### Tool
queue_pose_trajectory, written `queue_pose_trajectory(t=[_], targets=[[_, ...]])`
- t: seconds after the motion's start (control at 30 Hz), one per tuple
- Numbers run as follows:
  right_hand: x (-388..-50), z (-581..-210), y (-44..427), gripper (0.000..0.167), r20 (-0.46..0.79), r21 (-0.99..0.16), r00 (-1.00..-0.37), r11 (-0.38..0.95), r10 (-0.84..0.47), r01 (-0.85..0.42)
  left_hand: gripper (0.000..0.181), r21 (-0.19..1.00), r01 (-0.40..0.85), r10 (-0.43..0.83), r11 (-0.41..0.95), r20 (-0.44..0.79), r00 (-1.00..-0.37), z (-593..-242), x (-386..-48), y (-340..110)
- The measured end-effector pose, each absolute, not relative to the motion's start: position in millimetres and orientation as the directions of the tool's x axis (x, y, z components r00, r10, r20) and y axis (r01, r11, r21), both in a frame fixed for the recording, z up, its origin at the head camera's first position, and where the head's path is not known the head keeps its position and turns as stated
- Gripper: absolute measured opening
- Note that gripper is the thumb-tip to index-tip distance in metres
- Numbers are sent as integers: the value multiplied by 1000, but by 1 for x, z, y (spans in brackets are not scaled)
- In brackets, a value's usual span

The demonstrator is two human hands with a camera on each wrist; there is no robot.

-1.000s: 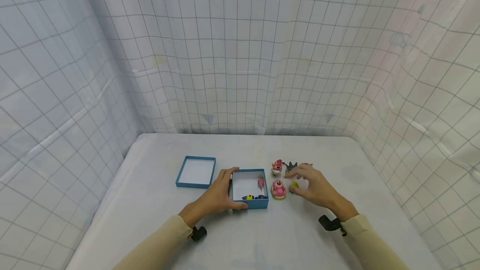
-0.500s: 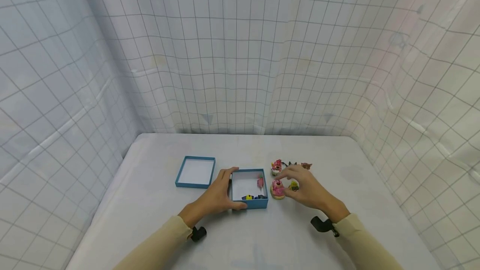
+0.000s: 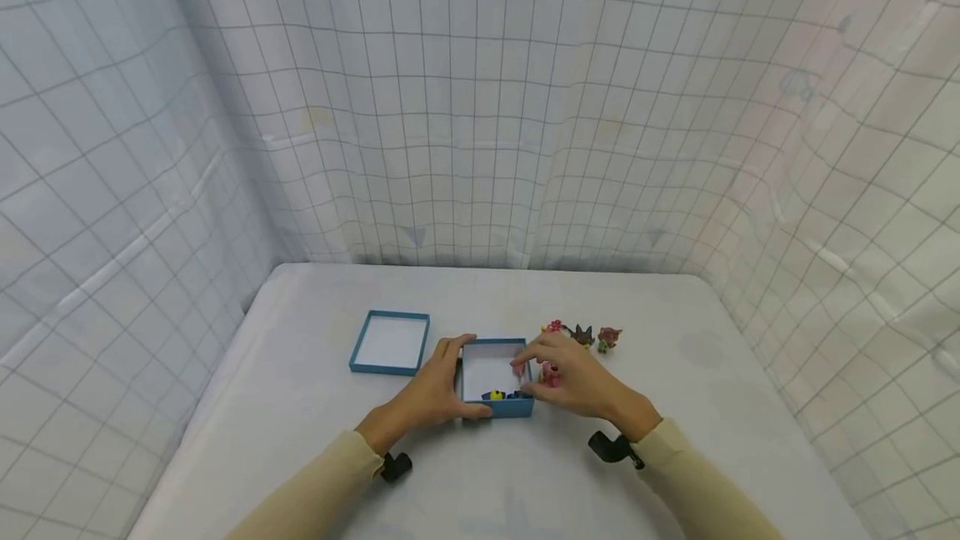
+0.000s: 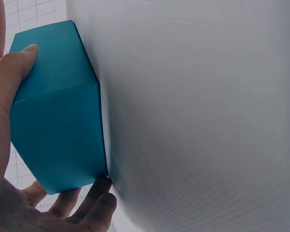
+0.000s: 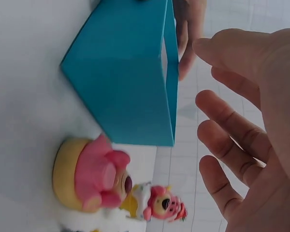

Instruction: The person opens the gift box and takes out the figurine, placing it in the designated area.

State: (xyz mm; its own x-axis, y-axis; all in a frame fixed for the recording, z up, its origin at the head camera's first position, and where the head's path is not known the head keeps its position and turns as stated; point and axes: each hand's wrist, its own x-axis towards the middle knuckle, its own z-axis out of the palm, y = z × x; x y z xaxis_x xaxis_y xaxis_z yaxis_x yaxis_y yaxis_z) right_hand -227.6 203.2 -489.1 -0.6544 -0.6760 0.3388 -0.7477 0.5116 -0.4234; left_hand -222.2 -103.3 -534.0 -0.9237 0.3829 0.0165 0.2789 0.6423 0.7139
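Note:
An open-topped blue box [image 3: 512,409] with a white inside stands on the table. My left hand [image 3: 429,394] holds it from the left, thumb on the front wall and fingers at the back. Inside lie a yellow-and-blue figurine [image 3: 495,396], a dark blue piece and a pink figurine [image 3: 518,370]. Over the box's right edge hovers my right hand [image 3: 576,382]; the right wrist view shows its fingers [image 5: 222,140] apart, with nothing seen between them. A pink bear figurine on a yellow base [image 5: 99,176] stands beside the box, partly hidden by that hand in the head view.
A shallow blue lid [image 3: 386,370], white side up, lies left of the box. Behind the right hand are a pink bear with a red top [image 5: 164,203], a dark spiky figurine [image 3: 582,335] and a brown figurine [image 3: 609,338]. Gridded white curtains [image 3: 480,148] surround the table.
My right hand has moved left, from beside the yellow-green figurine, past the pink bear, to the box's right edge. The left hand has kept its hold on the box.

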Motion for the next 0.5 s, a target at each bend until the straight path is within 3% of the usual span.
queue_pose_trajectory(t=[0.5], targets=[[-239, -495, 170, 27, 171, -437, -605, 490, -778, -754, 128, 711, 292, 389, 640, 29, -921, -534, -222, -104]])
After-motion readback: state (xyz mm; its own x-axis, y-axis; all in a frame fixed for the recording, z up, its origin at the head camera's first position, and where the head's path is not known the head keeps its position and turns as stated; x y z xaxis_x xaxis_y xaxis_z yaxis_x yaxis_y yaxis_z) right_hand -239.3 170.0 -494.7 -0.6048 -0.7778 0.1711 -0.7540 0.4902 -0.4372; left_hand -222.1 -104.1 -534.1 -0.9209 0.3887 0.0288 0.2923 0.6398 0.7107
